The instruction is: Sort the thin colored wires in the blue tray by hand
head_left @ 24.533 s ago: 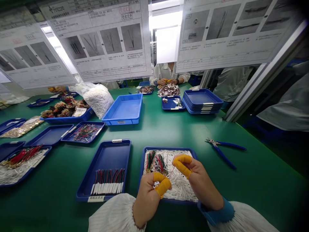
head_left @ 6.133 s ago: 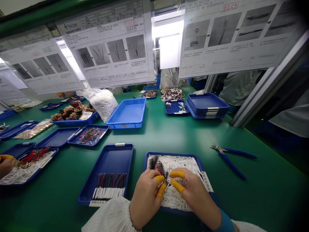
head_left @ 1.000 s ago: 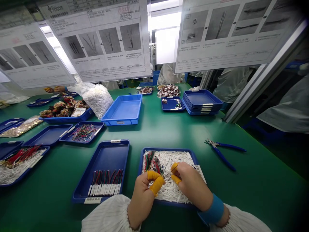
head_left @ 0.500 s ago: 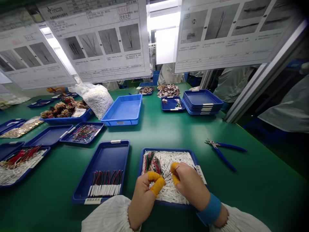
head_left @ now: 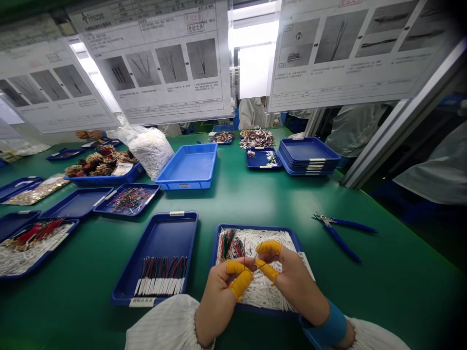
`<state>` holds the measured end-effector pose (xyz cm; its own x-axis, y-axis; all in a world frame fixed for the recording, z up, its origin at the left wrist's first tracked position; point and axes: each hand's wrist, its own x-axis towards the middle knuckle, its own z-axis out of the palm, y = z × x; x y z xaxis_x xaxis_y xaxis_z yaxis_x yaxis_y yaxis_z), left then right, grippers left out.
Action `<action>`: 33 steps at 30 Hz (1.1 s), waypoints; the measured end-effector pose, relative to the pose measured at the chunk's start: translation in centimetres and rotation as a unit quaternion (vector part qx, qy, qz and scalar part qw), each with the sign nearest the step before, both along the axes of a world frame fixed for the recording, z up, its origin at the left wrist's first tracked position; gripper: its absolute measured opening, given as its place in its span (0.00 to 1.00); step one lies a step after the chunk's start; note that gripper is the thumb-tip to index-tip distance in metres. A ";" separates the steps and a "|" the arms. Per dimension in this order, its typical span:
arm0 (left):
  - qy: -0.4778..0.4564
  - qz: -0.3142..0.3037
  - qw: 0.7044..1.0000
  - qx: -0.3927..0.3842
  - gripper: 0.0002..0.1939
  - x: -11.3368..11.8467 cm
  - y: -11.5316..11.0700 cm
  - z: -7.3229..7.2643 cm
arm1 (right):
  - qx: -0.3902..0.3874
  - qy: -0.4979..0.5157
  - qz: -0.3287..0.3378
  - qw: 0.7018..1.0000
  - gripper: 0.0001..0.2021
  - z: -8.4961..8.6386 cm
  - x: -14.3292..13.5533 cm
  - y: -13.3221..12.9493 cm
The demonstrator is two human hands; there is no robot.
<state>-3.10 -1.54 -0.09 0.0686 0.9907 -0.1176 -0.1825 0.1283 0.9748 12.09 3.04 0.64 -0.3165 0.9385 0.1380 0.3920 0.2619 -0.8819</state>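
Over a blue tray (head_left: 296,238) of white tubes (head_left: 272,291), my left hand (head_left: 222,291) pinches thin wires (head_left: 255,257) between yellow-covered thumb and finger. My right hand (head_left: 292,272), with yellow finger covers and a blue wristband, is at the same wires, its thumb and forefinger somewhat apart around them. Whether it grips a strand is too small to tell. Loose red, black and green wires (head_left: 229,243) lie in the tray's back left corner. Left of it, another blue tray (head_left: 171,233) holds a row of wires with white ends (head_left: 160,286).
Pliers (head_left: 339,231) with blue handles lie on the green table at right. Stacked blue trays (head_left: 309,150), a light blue bin (head_left: 188,165) and a bag of white pieces (head_left: 151,148) stand farther back. More part trays are at left. Printed sheets (head_left: 156,68) hang above.
My right hand has moved closer to my left hand, and its thumb and forefinger have spread around the wires. The whole view has shifted slightly.
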 end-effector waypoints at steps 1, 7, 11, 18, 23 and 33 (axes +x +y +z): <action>0.008 -0.002 1.000 0.001 0.11 0.0 0.0 0.0 | -0.008 0.004 -0.002 1.000 0.08 0.0 0.0 0.0; 0.055 -0.006 0.998 0.022 0.10 0.0 -0.3 0.0 | -0.050 0.050 -0.006 0.997 0.13 -0.3 0.1 0.0; 0.046 0.005 0.998 0.032 0.11 -0.1 -0.2 0.0 | -0.099 0.141 -0.022 0.985 0.13 -0.5 0.4 0.1; 0.090 0.044 0.995 0.020 0.07 -0.3 0.1 0.0 | -0.159 0.323 -0.152 0.921 0.20 0.2 1.2 0.9; 0.095 0.047 0.994 0.005 0.06 -0.2 0.3 0.2 | -0.153 0.367 -0.189 0.898 0.22 0.6 1.2 0.9; 0.093 0.053 0.994 0.006 0.07 -0.2 0.2 -0.1 | -0.149 0.368 -0.199 0.896 0.22 0.8 1.0 0.7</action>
